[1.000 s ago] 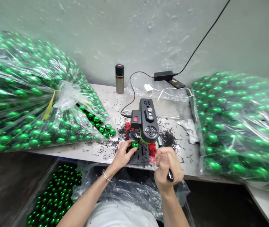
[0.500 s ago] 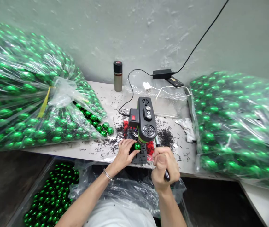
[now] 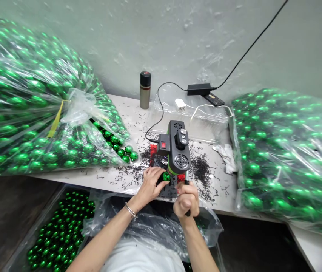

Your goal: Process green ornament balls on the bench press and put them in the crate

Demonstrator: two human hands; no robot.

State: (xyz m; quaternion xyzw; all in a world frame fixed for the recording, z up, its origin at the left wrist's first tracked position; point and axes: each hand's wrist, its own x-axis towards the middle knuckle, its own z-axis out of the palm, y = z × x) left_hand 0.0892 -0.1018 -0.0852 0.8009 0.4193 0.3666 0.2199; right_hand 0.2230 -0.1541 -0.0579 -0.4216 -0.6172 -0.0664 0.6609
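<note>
Pinching a shiny green ball (image 3: 166, 176) between thumb and fingers, left hand (image 3: 150, 185) sits part-curled. Right hand (image 3: 187, 201), to its right, wraps a slim black lever handle (image 3: 187, 183), fingers closed. Black boxy machine (image 3: 177, 146) stands just beyond both hands; loose black shreds (image 3: 199, 168) lie beyond the right one.

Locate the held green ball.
In the head view, just below centre, the green ball is in the left hand, at the lower left of the black machine.
</note>
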